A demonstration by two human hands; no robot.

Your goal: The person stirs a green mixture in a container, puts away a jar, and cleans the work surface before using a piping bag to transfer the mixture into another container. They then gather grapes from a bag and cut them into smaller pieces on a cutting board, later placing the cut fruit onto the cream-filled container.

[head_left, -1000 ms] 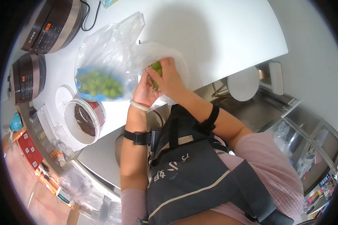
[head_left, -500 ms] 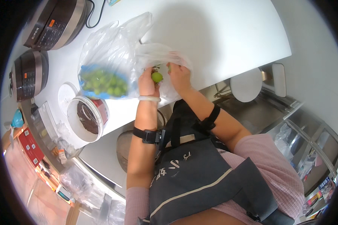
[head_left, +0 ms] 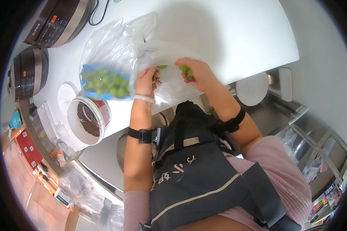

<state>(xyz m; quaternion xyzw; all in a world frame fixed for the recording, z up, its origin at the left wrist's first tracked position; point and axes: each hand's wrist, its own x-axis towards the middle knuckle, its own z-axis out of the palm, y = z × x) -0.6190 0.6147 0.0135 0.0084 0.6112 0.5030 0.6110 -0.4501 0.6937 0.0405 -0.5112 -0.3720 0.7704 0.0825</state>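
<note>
My left hand [head_left: 144,82] grips a bunch of thin reddish-brown stems [head_left: 156,79], and a small green leaf [head_left: 162,66] sticks out at the top. To the right, my right hand [head_left: 200,73] is closed around several small round green fruits [head_left: 185,71], held apart from the stems. Under and behind both hands lies a thin clear plastic bag [head_left: 173,90], spread on the white table. Just left of my left hand, a larger clear bag [head_left: 112,46] with a blue-tinted lower part holds many more green fruits [head_left: 106,82], seen blurred through the plastic.
An open white tub [head_left: 74,129] with dark contents stands at the table's near left edge, beside a round white lid [head_left: 66,96]. Two brown cookers [head_left: 59,23] occupy the left side. A round white stool seat [head_left: 253,89] and a metal rack [head_left: 316,142] are at the right.
My right hand has moved right, out from the bag's opening, with green fruits in it. My left hand has shifted slightly left; the green fruit beside it no longer shows there.
</note>
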